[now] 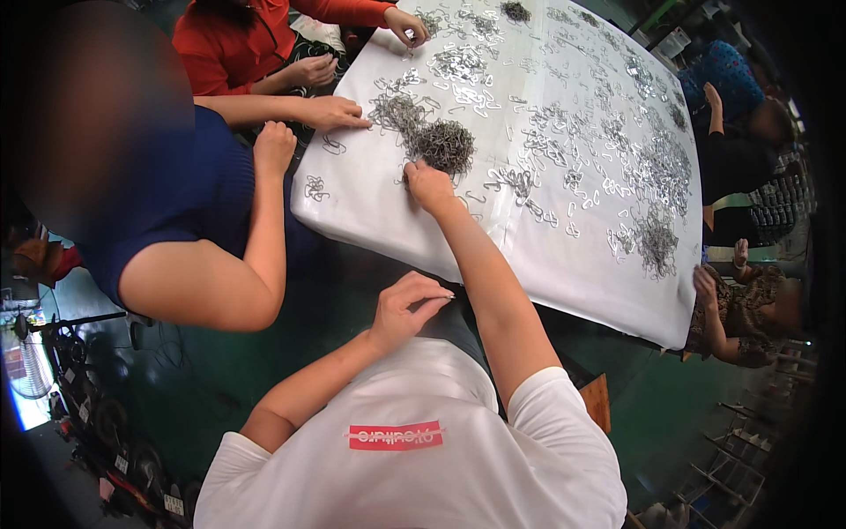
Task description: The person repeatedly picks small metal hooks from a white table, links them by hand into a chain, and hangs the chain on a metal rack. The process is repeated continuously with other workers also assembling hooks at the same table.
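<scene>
A dense heap of small bent-wire metal hooks [443,147] lies on a white-covered table [352,207]. My right hand [430,186] reaches over the near edge to the heap's lower left side, its fingers closed together. What is between those fingertips is hidden. In front of my body, off the table's near edge, my left hand [408,307] is held in a pinch. A tiny shiny metal piece [451,296] shows at its fingertips, too small to make out fully. Just left of the heap, a co-worker's hand [337,113] touches looser hooks [397,110].
Many loose hooks [546,145] are scattered over the table, with another heap [657,242] toward the right. One co-worker in a dark blue top [207,167] sits close on my left, another in red [220,48] beyond. More people are along the right side. Parked motorbikes [110,423] stand lower left.
</scene>
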